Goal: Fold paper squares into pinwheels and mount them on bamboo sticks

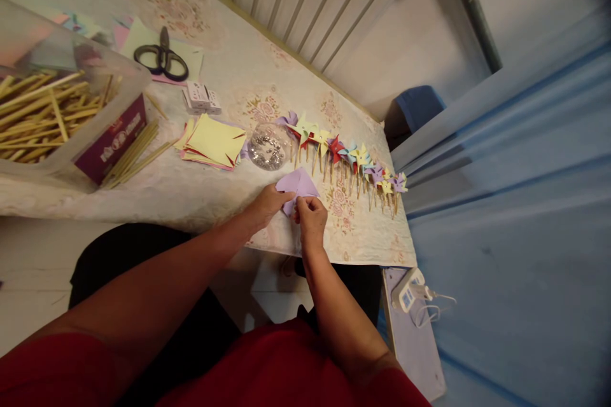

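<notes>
My left hand [266,206] and my right hand [311,219] both pinch a lilac paper square [298,186] near the table's front edge. The paper is partly folded, with flaps bent toward its middle. Just beyond it stands a clear round container of shiny silver bits [268,147]. A stack of yellow and pink cut paper squares [213,142] lies to the left of that. A row of several finished paper pinwheels on wooden sticks [348,162] runs to the right along the table.
A clear plastic box of wooden sticks [57,117] stands at the left, with loose sticks [136,154] beside it. Black scissors [161,58] lie on coloured sheets at the back, near a small white box [202,98]. A power strip [408,290] rests on a low surface at the right.
</notes>
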### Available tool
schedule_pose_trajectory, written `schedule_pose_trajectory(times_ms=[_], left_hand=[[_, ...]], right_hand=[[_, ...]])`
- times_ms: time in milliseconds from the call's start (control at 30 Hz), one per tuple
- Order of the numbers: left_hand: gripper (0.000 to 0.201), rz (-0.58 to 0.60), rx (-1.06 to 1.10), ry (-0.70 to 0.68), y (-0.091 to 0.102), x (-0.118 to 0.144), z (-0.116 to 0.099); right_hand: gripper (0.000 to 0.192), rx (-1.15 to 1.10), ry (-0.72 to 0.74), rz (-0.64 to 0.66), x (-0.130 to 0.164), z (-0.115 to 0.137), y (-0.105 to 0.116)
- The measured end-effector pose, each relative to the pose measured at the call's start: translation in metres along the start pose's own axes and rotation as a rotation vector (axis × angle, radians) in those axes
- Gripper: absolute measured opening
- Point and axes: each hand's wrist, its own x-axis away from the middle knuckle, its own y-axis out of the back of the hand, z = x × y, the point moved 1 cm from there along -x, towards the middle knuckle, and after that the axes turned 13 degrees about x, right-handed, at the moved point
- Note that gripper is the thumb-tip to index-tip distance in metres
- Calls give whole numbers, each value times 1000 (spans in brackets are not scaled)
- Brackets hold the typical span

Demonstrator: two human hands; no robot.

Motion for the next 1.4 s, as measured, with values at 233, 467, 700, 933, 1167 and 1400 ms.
schedule_pose_trajectory(times_ms=[233,467,700,933,1167,1400], left_hand=[[16,1,15,-5,0,1,0],[14,5,15,5,-1,1,-2],[13,11,-1,9,-1,1,-1],[15,-1,-34,-6,-1,0,-1],[19,18,-100,-9,3,-2,-3],[13,84,-259,67,4,-1,-11]], right_hand=[[21,27,29,-13,-1,-2,-2],[21,-18,13,17,-1,-4,-2],[21,-31,10,30,-2,-6,-1],[23,-40,-4,39,0,-5,-3],[29,97,39,-255,-5,0,26],[32,30,-6,170,-42,4,60]])
